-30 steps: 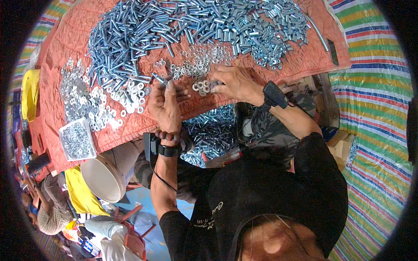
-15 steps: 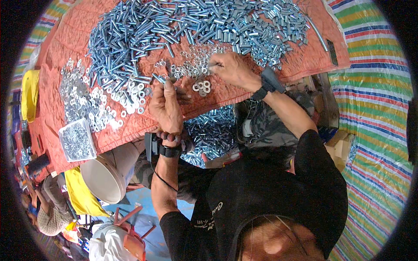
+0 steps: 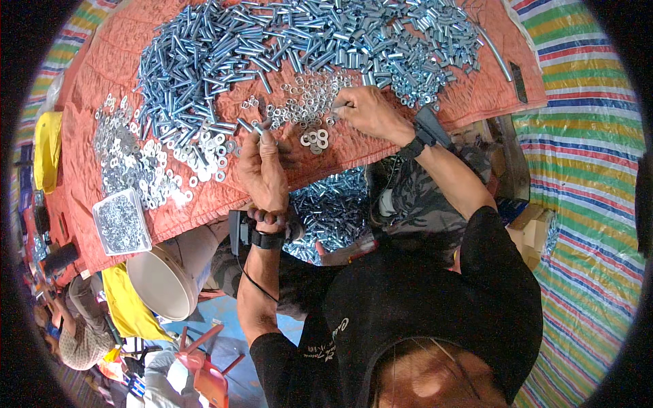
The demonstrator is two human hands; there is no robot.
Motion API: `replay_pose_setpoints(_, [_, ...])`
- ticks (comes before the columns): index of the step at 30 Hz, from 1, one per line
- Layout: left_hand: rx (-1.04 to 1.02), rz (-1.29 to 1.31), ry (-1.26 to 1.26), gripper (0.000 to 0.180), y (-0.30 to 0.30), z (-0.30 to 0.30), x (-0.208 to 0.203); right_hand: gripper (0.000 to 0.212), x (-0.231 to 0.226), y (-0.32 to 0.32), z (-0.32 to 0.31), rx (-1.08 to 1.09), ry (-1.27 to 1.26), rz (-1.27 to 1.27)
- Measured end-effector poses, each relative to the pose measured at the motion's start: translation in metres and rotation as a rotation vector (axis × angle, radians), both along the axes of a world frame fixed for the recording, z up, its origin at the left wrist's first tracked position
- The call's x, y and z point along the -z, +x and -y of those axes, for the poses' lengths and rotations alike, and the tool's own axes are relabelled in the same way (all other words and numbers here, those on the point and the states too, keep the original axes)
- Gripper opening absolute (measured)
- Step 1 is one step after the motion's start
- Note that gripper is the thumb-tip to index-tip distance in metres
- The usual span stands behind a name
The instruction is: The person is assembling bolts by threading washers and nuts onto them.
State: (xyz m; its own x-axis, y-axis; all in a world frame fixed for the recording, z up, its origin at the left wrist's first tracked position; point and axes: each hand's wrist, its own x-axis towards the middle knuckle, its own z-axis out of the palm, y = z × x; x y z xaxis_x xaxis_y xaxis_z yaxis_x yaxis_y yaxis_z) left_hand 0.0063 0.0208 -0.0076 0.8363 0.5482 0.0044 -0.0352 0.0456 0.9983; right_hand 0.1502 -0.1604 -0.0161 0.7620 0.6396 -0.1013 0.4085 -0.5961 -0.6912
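My left hand (image 3: 264, 170) is closed at the near edge of the red cloth, with a short shiny metal rod (image 3: 257, 127) pinched upright between thumb and fingers. My right hand (image 3: 374, 115) hovers at the right side of a patch of small metal rings (image 3: 303, 95). Its fingertips are pressed together; whatever they hold is too small to make out. Between the hands lies a little cluster of flat washers (image 3: 314, 141). Left of my left hand spreads a heap of flat washers (image 3: 146, 163). Beyond both hands sits a large pile of bluish metal rods and sleeves (image 3: 272, 37).
A white tub of small parts (image 3: 121, 221) stands at the cloth's left corner. Below it is a white bucket (image 3: 160, 282). More metal pieces (image 3: 330, 211) lie under the table edge, near my legs. Nuts (image 3: 415, 88) border the pile at right. A person (image 3: 85, 333) sits far left.
My right hand has shifted slightly right and nearer to me, its fingertips still together. The left hand has barely moved and keeps its pinch on the metal rod.
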Motion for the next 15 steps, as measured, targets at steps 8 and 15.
replay_pose_setpoints(8, [0.029,0.015,-0.043,0.027,0.0,0.004,-0.007,0.015,0.007,0.001,0.008,0.004,0.08,0.04])
replay_pose_setpoints(15, [0.033,-0.007,-0.155,0.021,0.0,0.01,-0.009,0.02,0.006,-0.003,0.002,-0.006,0.058,-0.014])
